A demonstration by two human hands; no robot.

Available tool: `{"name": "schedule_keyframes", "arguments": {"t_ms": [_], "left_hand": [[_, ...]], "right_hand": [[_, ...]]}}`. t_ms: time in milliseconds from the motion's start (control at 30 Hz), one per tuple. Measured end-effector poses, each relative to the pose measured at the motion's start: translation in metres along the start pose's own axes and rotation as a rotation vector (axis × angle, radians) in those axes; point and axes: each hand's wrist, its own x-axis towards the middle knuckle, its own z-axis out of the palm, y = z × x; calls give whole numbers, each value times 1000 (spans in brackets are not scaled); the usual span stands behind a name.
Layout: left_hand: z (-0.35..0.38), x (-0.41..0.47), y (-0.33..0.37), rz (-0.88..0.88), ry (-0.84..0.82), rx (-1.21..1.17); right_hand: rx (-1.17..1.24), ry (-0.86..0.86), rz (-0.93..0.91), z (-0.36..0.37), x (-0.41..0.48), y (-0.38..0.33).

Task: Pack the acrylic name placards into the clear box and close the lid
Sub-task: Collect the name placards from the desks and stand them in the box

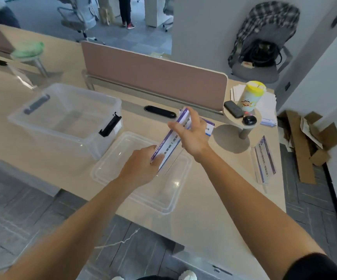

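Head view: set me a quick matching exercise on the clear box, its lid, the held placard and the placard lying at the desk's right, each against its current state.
Things:
1. clear box
2. lid
3. held placard
4. spare placard

States:
a. lying untouched at the right of the desk
b. flat on the desk, off the box
c. open, at left, nothing seen inside
d. gripped by the left hand and the right hand, above the lid

Pairs: 1-c, 2-b, 3-d, 4-a
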Motion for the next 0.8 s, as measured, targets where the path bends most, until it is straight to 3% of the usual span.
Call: {"name": "schedule_keyframes", "arguments": {"t_ms": [167, 300, 567, 800], "left_hand": [[-81, -34, -66, -29, -249, -300], [-136, -56, -120, -15, -292, -574], [-197, -58, -169, 25, -21, -706], [-230, -2, -198, -23, 49, -702]], "right_hand": [[65, -174, -16, 73, -11, -53], [126, -295, 23, 131, -13, -88], [208, -391, 21, 231, 11, -123], [215, -487, 92, 289, 81, -128]]}}
